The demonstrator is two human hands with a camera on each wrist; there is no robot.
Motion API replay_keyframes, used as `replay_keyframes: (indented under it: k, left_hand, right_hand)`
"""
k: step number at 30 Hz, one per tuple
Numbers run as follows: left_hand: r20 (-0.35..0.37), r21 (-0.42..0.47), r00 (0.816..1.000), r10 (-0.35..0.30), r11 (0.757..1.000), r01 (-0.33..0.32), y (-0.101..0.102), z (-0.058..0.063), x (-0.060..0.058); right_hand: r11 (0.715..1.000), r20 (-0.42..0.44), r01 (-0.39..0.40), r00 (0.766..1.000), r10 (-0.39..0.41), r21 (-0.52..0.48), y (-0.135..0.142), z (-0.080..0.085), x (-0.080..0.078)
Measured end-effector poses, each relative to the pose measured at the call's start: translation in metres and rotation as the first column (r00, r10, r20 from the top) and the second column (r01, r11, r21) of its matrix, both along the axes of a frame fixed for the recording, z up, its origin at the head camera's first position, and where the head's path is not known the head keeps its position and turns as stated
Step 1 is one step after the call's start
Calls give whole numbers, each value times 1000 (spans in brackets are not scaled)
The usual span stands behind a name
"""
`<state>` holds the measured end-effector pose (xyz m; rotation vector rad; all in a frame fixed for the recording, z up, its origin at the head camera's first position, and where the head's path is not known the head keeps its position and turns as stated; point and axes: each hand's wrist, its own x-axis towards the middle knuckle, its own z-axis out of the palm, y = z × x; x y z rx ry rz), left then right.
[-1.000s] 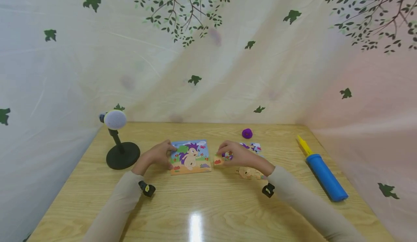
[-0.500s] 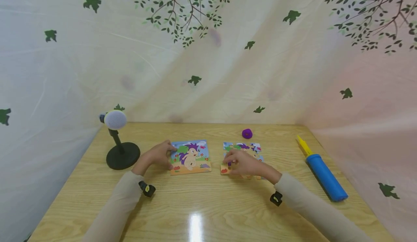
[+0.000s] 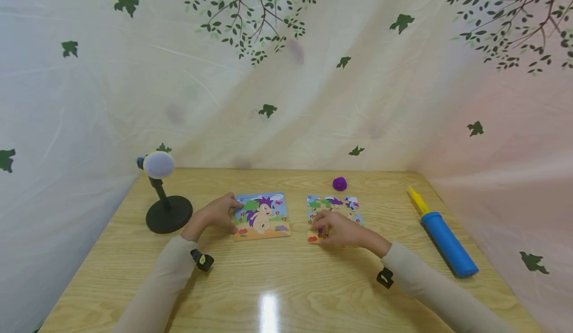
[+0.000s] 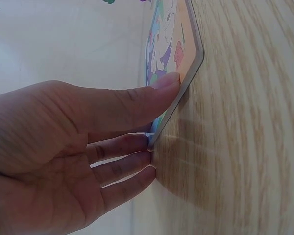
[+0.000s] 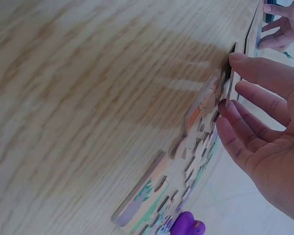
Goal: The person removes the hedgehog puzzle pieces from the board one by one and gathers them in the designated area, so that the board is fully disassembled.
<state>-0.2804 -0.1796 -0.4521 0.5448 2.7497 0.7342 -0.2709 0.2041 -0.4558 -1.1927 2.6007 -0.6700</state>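
Observation:
A picture board (image 3: 267,219) of a purple-haired hedgehog lies flat at mid-table. At its left edge rests my left hand (image 3: 218,214); in the left wrist view the thumb lies straight across the board's face, and fingertips touch down beside its edge. Over the near left part of a jigsaw puzzle (image 3: 353,219), to the right, is my right hand (image 3: 338,229). It pinches an orange-edged puzzle piece (image 3: 312,239) between thumb and fingers. The right wrist view shows this puzzle piece (image 5: 233,73) nearly edge-on, tilted. My hand hides several pieces, some of them spaced by narrow gaps.
Behind the puzzle sits a small purple toy (image 3: 339,183). A blue hand pump (image 3: 449,243) with a yellow nozzle lies at the right. On the left stands a black-based stand (image 3: 169,214) with a round pale head. A leaf-printed curtain (image 3: 286,139) borders the table.
My right hand has moved right and nearer, carrying the puzzle piece from beside the picture board to the jigsaw's near left corner. The left hand and picture board have stayed put.

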Motion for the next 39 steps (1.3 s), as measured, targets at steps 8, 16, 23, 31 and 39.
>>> replay_keyframes:
  k: [8,16,23,31,39]
  left_hand:
    - [10,2,1000,4,1000,-4,1,0,0]
    - [10,8,1000,-2,1000,2,0,-1,-1]
    - [22,3,1000,7,1000,-7,0,1,2]
    - [13,35,1000,-13,999,13,-5,-2,6]
    - [-45,185,998,-38,982,46,-12,-15,-2]
  right_hand:
    - [1000,-1,-5,1000,5,-6,3,-2,0]
    - [999,-65,-38,997,38,6,2,-4,-1]
    - [1000,-35,-27,999,27,-1,2,-3,0]
    - [999,22,17,1000,-16,-28,2,-1,-2]
    - [993,5,44,999,-43,-113,-9,16,-19]
